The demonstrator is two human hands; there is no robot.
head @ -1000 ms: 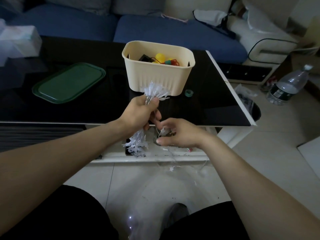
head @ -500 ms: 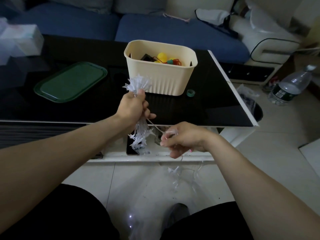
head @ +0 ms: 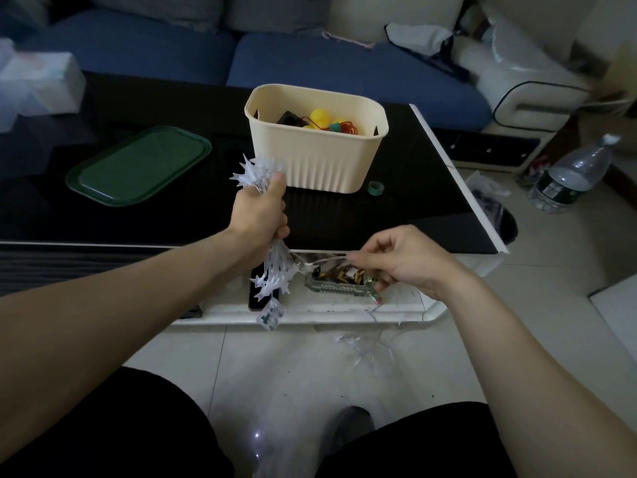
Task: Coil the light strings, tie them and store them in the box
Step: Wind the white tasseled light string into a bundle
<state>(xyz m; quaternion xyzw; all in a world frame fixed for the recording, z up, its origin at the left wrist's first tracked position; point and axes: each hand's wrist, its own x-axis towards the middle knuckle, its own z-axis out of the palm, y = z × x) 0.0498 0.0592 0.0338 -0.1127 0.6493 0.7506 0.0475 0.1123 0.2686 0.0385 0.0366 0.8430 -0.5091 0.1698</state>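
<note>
Both hands hold the light string (head: pixel 272 270). Left hand (head: pixel 260 215) has its fist closed around the coiled bundle, just at 7 o'clock of the box (head: pixel 317 160). Right hand (head: pixel 403 260) pinches the loose wire, which runs to 9 o'clock toward the bundle.

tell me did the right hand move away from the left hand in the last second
Yes. The right hand has slid rightward along the table edge, away from the left hand, drawing the wire out.

At ten o'clock we see a green lid (head: pixel 138 166) on the black table (head: pixel 406 215); at three o'clock, a water bottle (head: pixel 572 175) on the floor; at twelve, a blue sofa (head: pixel 344 67).
</note>
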